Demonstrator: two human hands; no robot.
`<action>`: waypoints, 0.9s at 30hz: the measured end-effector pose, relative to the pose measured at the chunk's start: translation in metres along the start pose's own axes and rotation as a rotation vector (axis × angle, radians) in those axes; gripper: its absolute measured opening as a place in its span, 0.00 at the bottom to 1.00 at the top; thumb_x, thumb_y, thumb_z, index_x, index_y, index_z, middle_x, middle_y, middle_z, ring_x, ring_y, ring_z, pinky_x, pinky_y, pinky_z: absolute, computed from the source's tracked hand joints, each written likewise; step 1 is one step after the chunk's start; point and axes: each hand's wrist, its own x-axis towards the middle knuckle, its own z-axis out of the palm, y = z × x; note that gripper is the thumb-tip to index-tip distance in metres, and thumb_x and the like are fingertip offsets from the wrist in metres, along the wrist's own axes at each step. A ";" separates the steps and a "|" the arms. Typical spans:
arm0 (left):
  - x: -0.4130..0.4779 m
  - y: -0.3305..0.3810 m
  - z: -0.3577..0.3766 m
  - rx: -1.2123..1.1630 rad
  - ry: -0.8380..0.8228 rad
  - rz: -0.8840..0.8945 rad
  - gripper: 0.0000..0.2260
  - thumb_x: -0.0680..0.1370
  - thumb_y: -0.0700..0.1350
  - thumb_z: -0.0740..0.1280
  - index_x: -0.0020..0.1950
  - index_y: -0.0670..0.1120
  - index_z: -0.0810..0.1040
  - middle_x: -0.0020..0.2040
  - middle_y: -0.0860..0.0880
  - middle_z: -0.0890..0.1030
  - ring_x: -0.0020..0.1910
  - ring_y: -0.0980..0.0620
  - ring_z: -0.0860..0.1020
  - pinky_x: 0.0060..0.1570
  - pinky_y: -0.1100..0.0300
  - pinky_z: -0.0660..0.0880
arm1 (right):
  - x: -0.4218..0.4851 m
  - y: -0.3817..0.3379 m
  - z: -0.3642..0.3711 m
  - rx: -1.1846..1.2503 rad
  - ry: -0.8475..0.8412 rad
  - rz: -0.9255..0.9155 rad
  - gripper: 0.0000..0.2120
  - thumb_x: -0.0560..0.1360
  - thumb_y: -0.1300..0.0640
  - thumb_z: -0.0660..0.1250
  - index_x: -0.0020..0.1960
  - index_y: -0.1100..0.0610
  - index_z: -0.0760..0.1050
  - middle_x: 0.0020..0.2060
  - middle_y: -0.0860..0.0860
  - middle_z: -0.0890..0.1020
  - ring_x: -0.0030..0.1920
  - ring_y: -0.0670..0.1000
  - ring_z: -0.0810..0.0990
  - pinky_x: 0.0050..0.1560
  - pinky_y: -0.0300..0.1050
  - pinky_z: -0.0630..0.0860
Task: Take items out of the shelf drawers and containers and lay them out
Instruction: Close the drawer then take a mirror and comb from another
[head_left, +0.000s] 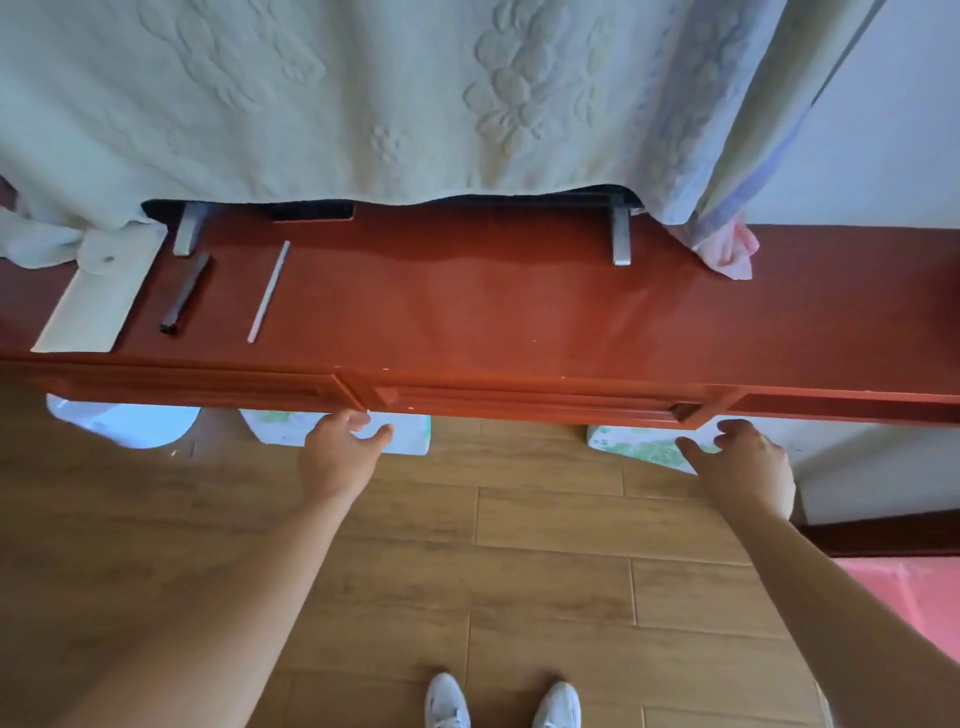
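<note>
Drawer (530, 404): middle front of the red cabinet (519, 312), under the top's near edge, pushed in.
Left hand (340, 457): at the drawer's lower left corner; fingers loosely curled, tips at the bottom edge, thumb apart; whether it grips cannot be told.
Right hand (743, 465): just below the lower right corner; fingers loosely curled, thumb stretched out, holding nothing.
Cabinet top, left end: white pouch (98, 291), dark bar (184, 293), white stick (268, 293), side by side, apart.
Behind: pale embossed cloth (363, 93), hanging.
</note>
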 end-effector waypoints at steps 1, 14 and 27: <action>0.002 0.001 0.005 -0.022 -0.021 -0.031 0.15 0.72 0.55 0.71 0.54 0.48 0.81 0.55 0.53 0.82 0.55 0.50 0.79 0.52 0.56 0.73 | 0.003 0.001 0.000 0.010 0.006 -0.010 0.26 0.73 0.46 0.73 0.65 0.60 0.74 0.58 0.55 0.83 0.60 0.60 0.78 0.54 0.52 0.75; 0.028 0.005 0.038 -0.193 -0.087 -0.314 0.21 0.72 0.59 0.69 0.57 0.46 0.82 0.52 0.48 0.83 0.54 0.44 0.79 0.49 0.56 0.72 | 0.034 0.009 0.011 0.127 0.074 -0.094 0.20 0.71 0.44 0.73 0.51 0.59 0.76 0.48 0.53 0.83 0.53 0.58 0.81 0.48 0.50 0.76; 0.036 0.023 0.059 -1.081 -0.137 -0.697 0.02 0.75 0.39 0.68 0.46 0.41 0.78 0.48 0.44 0.82 0.53 0.49 0.83 0.58 0.54 0.78 | 0.048 0.010 0.019 0.248 0.135 -0.147 0.18 0.67 0.46 0.78 0.40 0.58 0.75 0.38 0.50 0.83 0.42 0.57 0.82 0.42 0.43 0.68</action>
